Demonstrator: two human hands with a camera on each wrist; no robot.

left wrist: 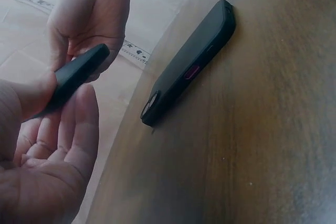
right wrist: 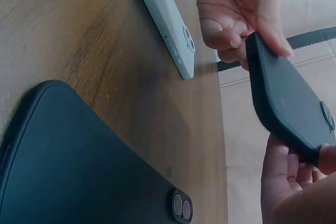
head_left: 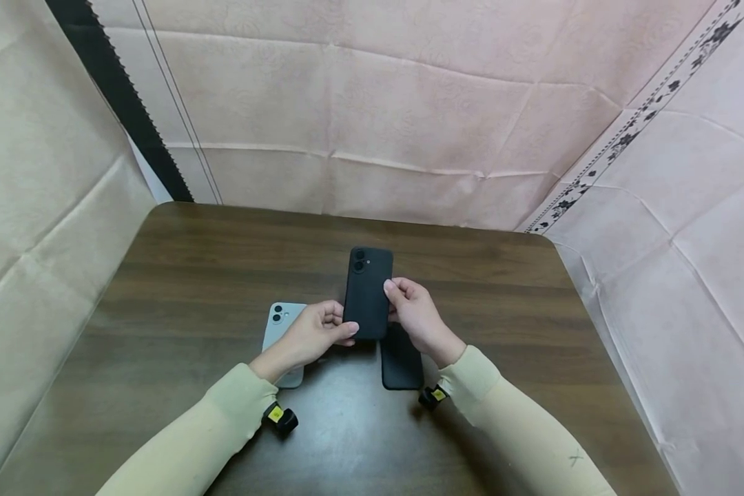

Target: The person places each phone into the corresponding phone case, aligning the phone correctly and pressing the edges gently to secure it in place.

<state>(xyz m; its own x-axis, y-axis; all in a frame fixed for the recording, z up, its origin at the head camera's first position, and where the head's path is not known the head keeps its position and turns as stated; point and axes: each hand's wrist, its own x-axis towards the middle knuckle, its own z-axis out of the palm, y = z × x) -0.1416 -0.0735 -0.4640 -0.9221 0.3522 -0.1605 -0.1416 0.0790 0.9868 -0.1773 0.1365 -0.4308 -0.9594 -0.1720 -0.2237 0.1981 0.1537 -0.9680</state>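
Both hands hold a dark phone [head_left: 369, 293] above the table, its back with the camera lenses facing up. The left hand [head_left: 315, 332] pinches its lower left corner, thumb on the back. At its right edge the right hand [head_left: 420, 315] grips it between thumb and fingers. A second black phone [head_left: 401, 359] lies on the table below the right hand, its upper end hidden by the held phone in the head view; its lenses show in the right wrist view. Left of them lies a light blue phone [head_left: 277, 333], back up, partly covered by the left hand and wrist.
The brown wooden table [head_left: 223, 275] has rounded far corners. Pale creased cloth [head_left: 409, 110] hangs behind it and on both sides, with a black strip [head_left: 124, 89] at the left. Each wrist wears a small black device [head_left: 280, 419] with a yellow mark.
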